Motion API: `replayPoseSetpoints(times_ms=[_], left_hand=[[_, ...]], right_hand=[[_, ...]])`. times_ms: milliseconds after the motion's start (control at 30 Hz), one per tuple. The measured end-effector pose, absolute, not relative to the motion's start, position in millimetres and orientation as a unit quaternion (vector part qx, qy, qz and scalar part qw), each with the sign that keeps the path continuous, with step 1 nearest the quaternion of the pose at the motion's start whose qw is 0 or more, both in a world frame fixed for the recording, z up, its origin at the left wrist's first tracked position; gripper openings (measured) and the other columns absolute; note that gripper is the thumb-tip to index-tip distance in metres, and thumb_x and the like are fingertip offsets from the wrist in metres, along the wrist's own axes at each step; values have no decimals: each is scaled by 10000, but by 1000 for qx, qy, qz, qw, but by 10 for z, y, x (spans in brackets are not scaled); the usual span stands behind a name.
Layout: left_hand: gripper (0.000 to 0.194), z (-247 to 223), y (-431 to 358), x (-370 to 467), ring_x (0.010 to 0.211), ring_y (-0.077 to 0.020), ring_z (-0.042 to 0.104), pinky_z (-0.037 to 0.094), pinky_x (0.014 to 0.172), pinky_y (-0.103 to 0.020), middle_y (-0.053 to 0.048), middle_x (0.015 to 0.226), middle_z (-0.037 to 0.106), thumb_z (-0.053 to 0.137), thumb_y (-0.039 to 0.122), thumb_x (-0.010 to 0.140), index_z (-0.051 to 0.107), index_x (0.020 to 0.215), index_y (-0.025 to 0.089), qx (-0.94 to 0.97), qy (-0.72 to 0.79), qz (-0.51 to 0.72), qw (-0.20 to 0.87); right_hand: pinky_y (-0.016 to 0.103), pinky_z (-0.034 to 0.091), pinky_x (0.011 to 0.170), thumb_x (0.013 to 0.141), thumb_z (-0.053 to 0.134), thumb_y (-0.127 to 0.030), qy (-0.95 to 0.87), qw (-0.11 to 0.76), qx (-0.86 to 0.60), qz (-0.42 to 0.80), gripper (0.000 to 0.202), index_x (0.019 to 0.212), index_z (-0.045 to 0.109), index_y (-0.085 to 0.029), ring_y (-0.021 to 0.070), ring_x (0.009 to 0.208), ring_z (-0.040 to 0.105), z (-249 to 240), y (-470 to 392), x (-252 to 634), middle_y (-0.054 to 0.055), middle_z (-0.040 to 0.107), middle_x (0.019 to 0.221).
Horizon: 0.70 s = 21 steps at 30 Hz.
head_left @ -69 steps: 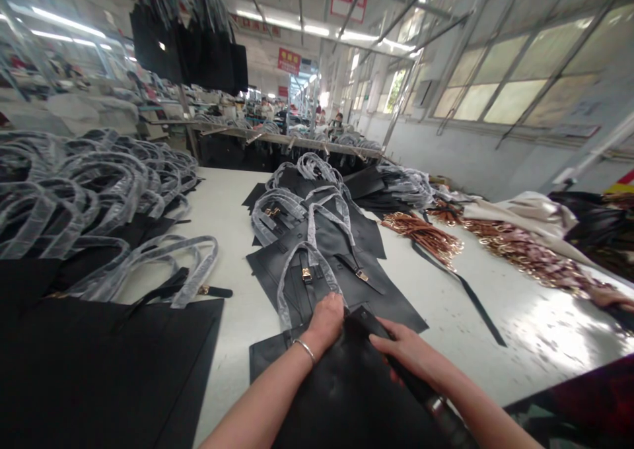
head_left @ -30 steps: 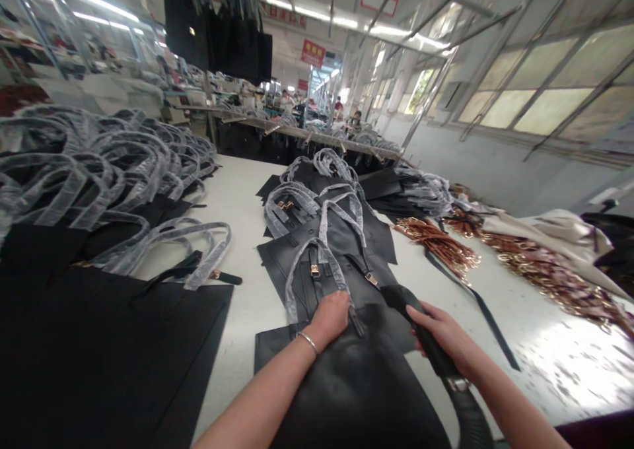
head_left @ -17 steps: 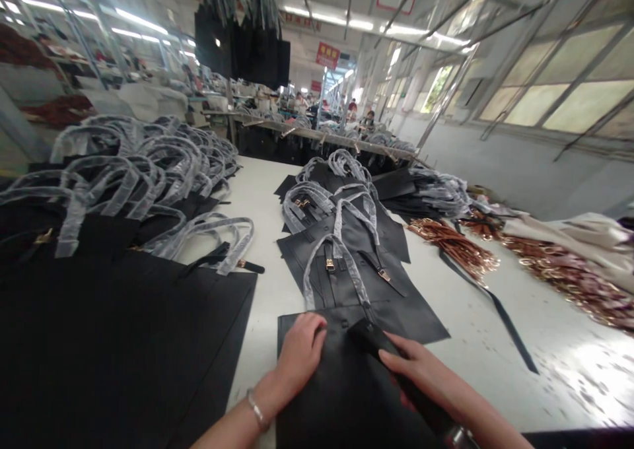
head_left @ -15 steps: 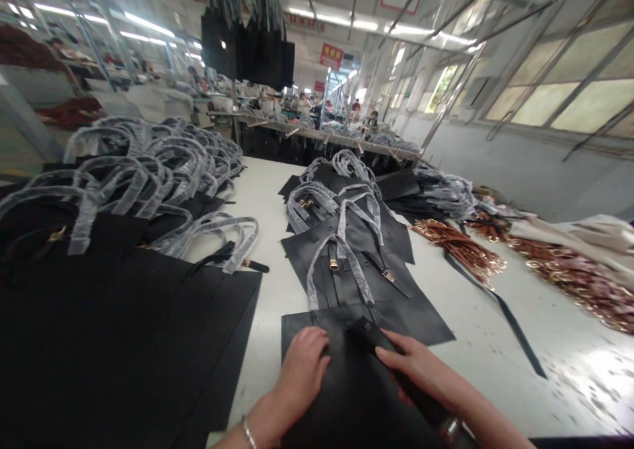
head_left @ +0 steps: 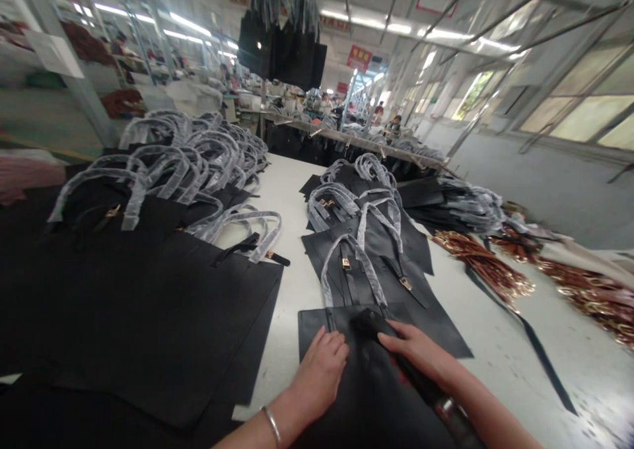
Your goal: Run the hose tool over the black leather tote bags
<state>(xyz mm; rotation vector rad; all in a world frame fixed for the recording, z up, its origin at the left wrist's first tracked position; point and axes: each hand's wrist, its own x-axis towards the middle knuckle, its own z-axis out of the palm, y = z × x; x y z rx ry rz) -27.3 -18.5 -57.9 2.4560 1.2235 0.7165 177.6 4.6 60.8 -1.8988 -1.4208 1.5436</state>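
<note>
My left hand (head_left: 321,370), with a silver bangle at the wrist, rests on a black bag panel (head_left: 366,393). Its fingers are bent and laid on the panel beside the base of one handle; nothing shows in its grasp. My right hand (head_left: 421,350) is closed round a long black tool (head_left: 419,373) with a shiny metal part near the wrist. The tool's blurred front end lies over the panel's upper part, just below the handle, and I cannot make out its kind. A looped handle (head_left: 354,254) in clear plastic wrap rises from the panel's top edge.
More black bags (head_left: 396,238) with wrapped handles lie beyond my hands. A large pile of black bags (head_left: 148,290) covers the left side. At right lie brown straps (head_left: 478,264) with gold hardware and a black strip (head_left: 535,350). Black bags (head_left: 282,49) hang overhead beyond the table (head_left: 282,178).
The view has swung left, so everything sits farther right. My left hand has moved slightly closer to the handle base and flattened onto the panel. The right hand still holds the tool.
</note>
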Motion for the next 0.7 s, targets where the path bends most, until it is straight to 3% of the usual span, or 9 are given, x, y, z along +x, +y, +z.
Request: replayPoseSetpoints(times_ms=[233,500,700], left_hand=[[302,-589,-175,-281,1214,-200,487,266,1152,-447,-65,1232,585,442,86,883,555,1142,191,852,424,255,168],[335,-673,-446,-138,1241,-239,476,302,1140,-458,-86,1291,558,494,135,881,535,1212,176,837,431,284,184],[256,-709,-550,-118,1121,-226,553,322,1119,-416,-98,1157,628,464,79,878,606,1081,144,858,406,268,165]], right_hand=[[236,461,427,838,567,-501,-488,239,-695,470,585,1340,447,-226,142,451,577,733,79,1862,-63,529,602],[212,422,380,793,616,-512,-506,150,-649,549,656,1363,472,-222,121,394,552,710,-220,1725,-64,542,584],[197,422,387,814,602,-466,-561,99,-611,550,542,1281,559,-194,109,396,535,606,-108,1446,-56,553,579]])
